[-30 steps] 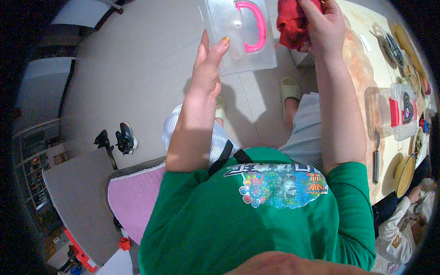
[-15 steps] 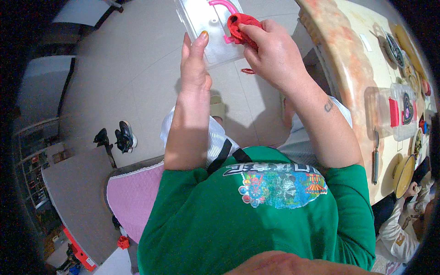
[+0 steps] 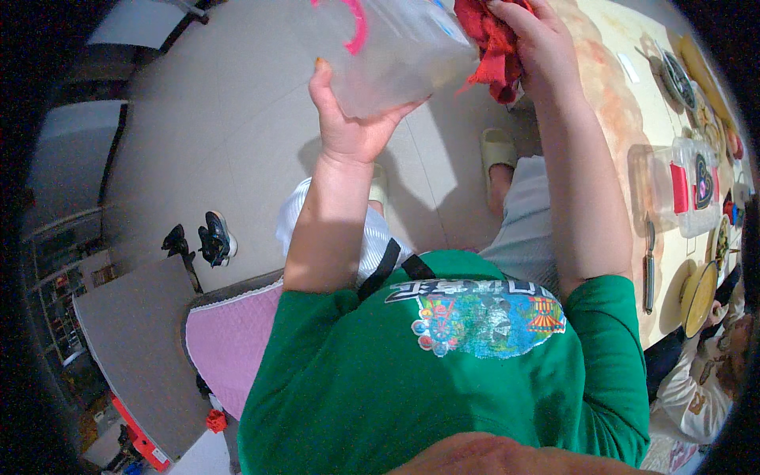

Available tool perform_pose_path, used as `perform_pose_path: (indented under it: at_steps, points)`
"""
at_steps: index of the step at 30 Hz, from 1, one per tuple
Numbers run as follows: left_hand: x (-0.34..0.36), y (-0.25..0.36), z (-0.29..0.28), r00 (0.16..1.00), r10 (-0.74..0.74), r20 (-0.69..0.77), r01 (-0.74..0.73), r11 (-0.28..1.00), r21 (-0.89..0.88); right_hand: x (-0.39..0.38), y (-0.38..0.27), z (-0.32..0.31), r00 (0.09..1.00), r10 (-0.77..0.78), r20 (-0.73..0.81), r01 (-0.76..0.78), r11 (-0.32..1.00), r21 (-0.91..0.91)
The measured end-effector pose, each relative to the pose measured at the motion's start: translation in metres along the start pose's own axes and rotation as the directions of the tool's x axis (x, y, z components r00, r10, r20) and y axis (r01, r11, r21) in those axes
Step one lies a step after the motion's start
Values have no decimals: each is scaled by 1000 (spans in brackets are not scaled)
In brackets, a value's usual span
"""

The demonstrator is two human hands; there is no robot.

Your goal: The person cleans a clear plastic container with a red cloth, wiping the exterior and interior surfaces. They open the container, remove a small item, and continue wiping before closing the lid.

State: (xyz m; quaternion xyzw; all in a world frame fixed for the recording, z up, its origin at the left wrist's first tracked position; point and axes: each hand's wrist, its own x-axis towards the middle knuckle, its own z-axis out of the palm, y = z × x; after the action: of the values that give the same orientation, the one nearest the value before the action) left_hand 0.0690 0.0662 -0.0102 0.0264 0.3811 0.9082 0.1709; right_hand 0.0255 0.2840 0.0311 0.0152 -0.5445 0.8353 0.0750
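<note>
A clear, frosted plastic box (image 3: 396,75) with a pink handle (image 3: 358,30) is held up over the floor. My left hand (image 3: 352,131) supports it from below, thumb up one side and fingers spread under the near end. The box's far part runs out of the picture. To the right of the box, my right hand (image 3: 548,51) grips a crumpled red cloth (image 3: 497,55) that hangs down in loose folds. The cloth is close to the box's right edge; whether they touch I cannot tell.
On the marbled table (image 3: 625,150) at right lie a knife (image 3: 649,273), a clear container with red clips (image 3: 690,190), a yellow bowl (image 3: 699,297) and several dishes. Another person's sleeve (image 3: 689,408) shows beyond. Black shoes (image 3: 215,239) and a pink-covered seat (image 3: 233,340) are at left.
The box has been turned and tilted in my left hand, its handle now further left. My right hand has moved right with the cloth, off the handle area.
</note>
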Motion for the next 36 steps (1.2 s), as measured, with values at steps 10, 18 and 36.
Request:
perform_pose_path:
  at_steps: [10,18,36]
  points:
    - [5,-14,-11,998,-46,38,57,931,-361,-69,35,62,711,-573,407,666,362,-653]
    - [2,-25,15,993,-11,-119,-9,986,-165,-19,43,29,803,-557,212,454,342,-823]
    - [8,-11,-2,980,112,-162,-127,988,-84,-60,69,50,868,-436,236,424,406,-810]
